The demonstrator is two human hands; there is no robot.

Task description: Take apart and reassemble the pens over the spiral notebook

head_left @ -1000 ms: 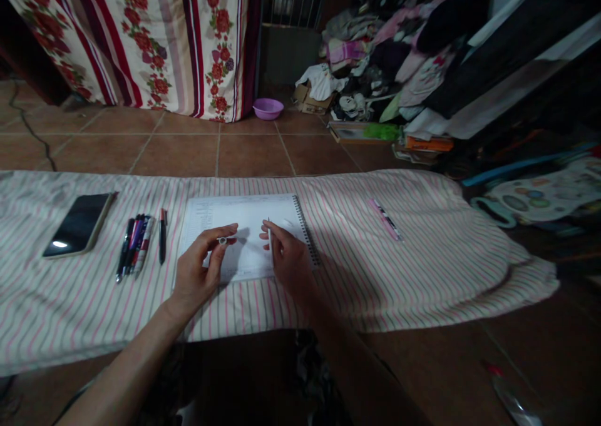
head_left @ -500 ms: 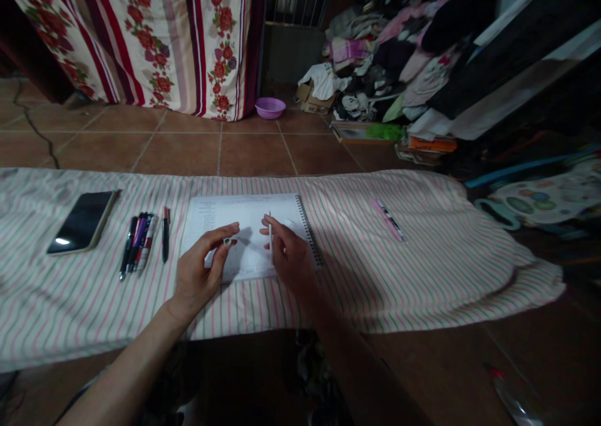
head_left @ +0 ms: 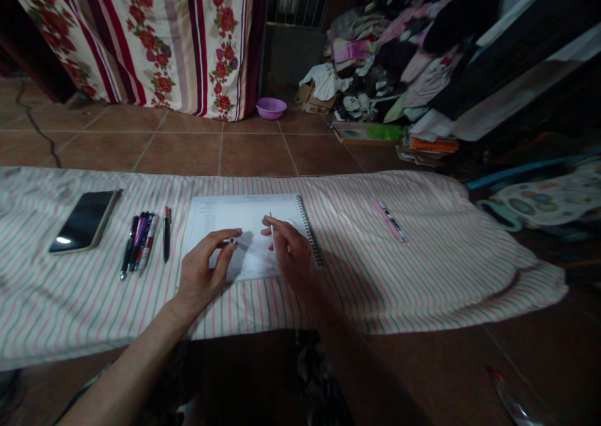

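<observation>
Above an open spiral notebook both hands are held a little apart. Between the thumb and fingers of my left hand is a small round white piece with a dark middle, too small to name surely. My right hand grips a slim white pen, its thin tip pointing away from me. The notebook page bears faint printed lines and a column at the left. Its wire binding runs down the right side, partly behind my right hand.
Left of the notebook lie a black-and-orange pen, a bunch of several pens and a phone. A pink patterned pen rests at the right. All lie on a striped cloth. Beyond is a purple basin.
My left hand has shifted slightly to the right with the small white piece. The white pen in my right hand leans a little more. The other things stay put.
</observation>
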